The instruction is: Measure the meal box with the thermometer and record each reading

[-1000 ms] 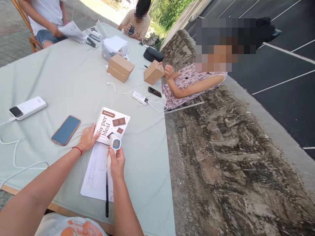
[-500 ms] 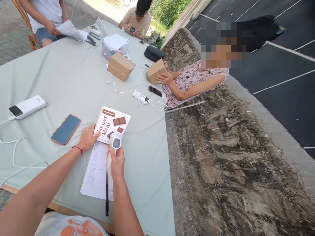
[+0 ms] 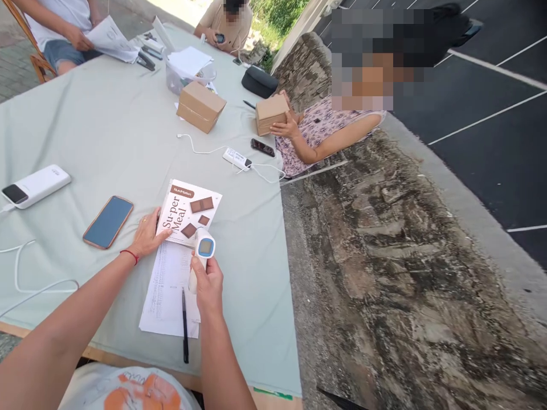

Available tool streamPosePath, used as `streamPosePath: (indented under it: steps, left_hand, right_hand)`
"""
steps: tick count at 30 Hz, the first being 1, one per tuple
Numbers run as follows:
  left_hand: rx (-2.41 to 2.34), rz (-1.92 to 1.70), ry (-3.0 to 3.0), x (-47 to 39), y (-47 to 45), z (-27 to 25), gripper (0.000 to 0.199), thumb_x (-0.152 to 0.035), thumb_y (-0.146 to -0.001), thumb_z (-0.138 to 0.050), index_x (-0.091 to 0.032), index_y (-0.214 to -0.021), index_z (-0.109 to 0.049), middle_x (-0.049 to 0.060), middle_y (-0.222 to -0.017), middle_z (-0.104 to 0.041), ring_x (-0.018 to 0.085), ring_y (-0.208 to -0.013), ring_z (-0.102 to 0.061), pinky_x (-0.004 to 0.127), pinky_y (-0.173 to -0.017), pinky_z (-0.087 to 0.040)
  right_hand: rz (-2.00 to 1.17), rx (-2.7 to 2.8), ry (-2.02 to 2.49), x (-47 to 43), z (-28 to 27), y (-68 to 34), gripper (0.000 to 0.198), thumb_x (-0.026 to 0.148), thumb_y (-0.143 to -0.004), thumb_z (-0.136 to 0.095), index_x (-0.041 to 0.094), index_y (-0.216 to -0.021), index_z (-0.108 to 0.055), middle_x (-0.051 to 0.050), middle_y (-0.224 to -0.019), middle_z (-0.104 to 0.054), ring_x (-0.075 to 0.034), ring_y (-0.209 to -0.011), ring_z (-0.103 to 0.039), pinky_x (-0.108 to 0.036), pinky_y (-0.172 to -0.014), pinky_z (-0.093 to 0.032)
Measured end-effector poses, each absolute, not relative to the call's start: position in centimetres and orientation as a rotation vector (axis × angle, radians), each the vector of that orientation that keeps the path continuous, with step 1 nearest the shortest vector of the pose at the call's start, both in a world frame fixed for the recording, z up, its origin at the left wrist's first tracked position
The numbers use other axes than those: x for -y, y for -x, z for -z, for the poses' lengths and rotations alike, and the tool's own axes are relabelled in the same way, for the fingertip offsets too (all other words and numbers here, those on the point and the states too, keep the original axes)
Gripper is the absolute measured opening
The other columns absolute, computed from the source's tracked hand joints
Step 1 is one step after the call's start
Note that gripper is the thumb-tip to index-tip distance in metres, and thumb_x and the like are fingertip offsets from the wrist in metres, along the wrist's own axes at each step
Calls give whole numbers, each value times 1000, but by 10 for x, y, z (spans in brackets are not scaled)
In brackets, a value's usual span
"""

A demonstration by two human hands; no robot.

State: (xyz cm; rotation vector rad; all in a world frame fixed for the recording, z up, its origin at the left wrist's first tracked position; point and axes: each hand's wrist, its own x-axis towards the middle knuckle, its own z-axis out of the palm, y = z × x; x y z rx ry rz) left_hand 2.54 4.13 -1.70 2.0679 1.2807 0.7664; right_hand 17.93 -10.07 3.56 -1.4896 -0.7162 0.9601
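My left hand point(image 3: 149, 232) grips the left side of a white box point(image 3: 192, 210) printed "Su-per Meal" with brown chocolate squares; the thumb lies on its front. In my right hand point(image 3: 208, 279) is a white infrared thermometer point(image 3: 204, 246), held upright by its handle, its blue-rimmed screen facing me. The thermometer's head overlaps the box's lower right corner in view; whether they touch I cannot tell. Printed sheets point(image 3: 168, 302) lie beneath, partly hidden by the box. A black pen point(image 3: 185, 327) rests across their lower right part. Left of my left hand lies a smartphone point(image 3: 108, 222).
A white power bank point(image 3: 38, 185) with a cable lies at left. Farther off are a cardboard box point(image 3: 200, 106), a plastic tub point(image 3: 179, 82) and a black case point(image 3: 259, 82). A person at right holds another cardboard box point(image 3: 271, 114). Two more people sit at the far side.
My right hand has moved the thermometer slightly right, uncovering more of the box's printed front. The person at right has turned their cardboard box. The whole view has shifted a little.
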Motion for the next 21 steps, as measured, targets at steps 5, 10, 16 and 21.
streamPosePath:
  steps: [5, 10, 16, 21]
  left_hand:
    - [-1306, -895, -2054, -46, -24, 23, 83, -62, -92, -42, -12, -153, -17, 21, -143, -45, 37, -129, -44, 55, -109, -34]
    - [-1308, -986, -2086, -50, -25, 22, 71, -57, -96, -37, -14, -151, -20, 19, -147, -42, 33, -135, -38, 53, -114, -30]
    - [-1334, -916, -2125, -50, -27, 23, 57, -50, -97, -39, -16, -143, -37, 15, -139, -51, 31, -131, -43, 50, -112, -34]
    - [-1403, -807, -2097, -50, -29, 22, 53, -49, -92, -51, -18, -135, -46, 13, -121, -60, 32, -117, -51, 50, -103, -40]
  right_hand:
    - [-880, 734, 1538, 122, -62, -184, 47, 52, -77, -69, 15, -106, -67, -7, -94, -70, -20, -85, -62, -32, -78, -51]
    - [-824, 702, 1594, 133, -50, -196, 54, 51, -75, -70, 15, -115, -64, -9, -105, -70, -22, -93, -63, -34, -83, -51]
    - [-493, 778, 2088, 148, 8, -240, 58, 56, -69, -65, 20, -115, -66, -10, -112, -67, -25, -94, -62, -37, -81, -48]
    - [-369, 929, 2290, 160, 30, -264, 59, 59, -73, -56, 20, -117, -65, -13, -115, -64, -30, -103, -60, -43, -86, -46]
